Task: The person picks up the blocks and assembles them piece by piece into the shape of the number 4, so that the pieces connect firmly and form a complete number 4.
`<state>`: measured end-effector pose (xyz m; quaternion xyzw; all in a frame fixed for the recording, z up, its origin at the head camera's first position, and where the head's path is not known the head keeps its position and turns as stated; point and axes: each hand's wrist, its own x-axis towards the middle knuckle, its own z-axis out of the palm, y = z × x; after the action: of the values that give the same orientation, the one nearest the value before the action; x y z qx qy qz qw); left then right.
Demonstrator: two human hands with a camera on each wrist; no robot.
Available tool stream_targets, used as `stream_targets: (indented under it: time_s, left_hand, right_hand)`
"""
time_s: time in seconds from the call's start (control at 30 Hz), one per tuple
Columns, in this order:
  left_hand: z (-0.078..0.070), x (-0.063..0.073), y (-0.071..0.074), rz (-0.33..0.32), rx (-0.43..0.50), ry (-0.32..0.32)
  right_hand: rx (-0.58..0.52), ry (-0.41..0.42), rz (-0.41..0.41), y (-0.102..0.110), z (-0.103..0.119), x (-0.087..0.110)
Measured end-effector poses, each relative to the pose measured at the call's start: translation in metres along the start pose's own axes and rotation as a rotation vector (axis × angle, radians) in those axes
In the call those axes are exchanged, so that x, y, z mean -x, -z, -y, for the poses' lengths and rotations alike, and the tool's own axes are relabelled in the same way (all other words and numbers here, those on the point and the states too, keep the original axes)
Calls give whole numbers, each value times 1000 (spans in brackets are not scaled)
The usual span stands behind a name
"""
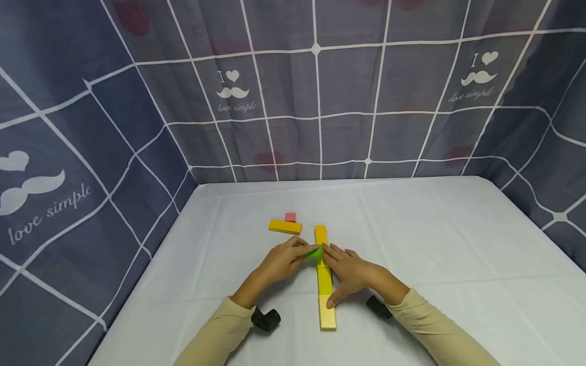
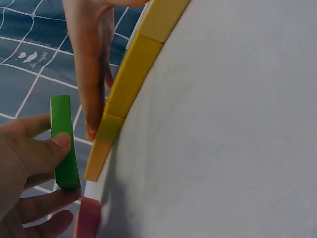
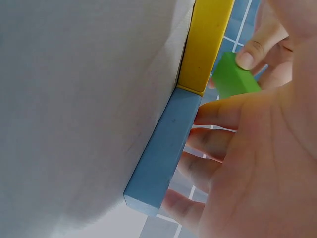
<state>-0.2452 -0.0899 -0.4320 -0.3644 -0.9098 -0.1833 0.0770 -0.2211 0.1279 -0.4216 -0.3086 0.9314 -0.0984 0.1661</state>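
My left hand [image 1: 284,259] pinches a green block [image 2: 63,144] between thumb and fingers, close to the left side of a row of yellow blocks [image 1: 324,279]. The row runs away from me, end to end, and its nearest block is paler. My right hand [image 1: 350,272] lies along the row's right side with fingers extended. Its thumb touches the pale yellow block [image 1: 327,320], and its index fingertip is near the green block. In the right wrist view, its fingertips are at the edge of a blue block [image 3: 162,148], which adjoins a yellow one [image 3: 205,44].
Beyond my left hand lies a loose yellow block [image 1: 285,226], with a small pink block [image 1: 290,217] just behind it. A white cloth covers the table [image 1: 412,223]. Dark checked curtains [image 1: 348,91] stand at the back and both sides.
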Motion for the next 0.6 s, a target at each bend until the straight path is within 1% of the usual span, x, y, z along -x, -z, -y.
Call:
stream_targets:
  time_s: [0.17,0.27,0.4,0.6]
  left_hand:
    - [3,3,-1,-3,-83,18]
    - [5,7,1,-3,-82,29]
    - [4,12,2,14,-94,27]
    - [2,13,1,44,-139,11]
  right_hand:
    - [-5,7,-9,0,-1,0]
    - [-11,14,-14,-1,-1,0]
    - [-23,22,-16,0,0,0]
    - [-33,14,-14,0,0,1]
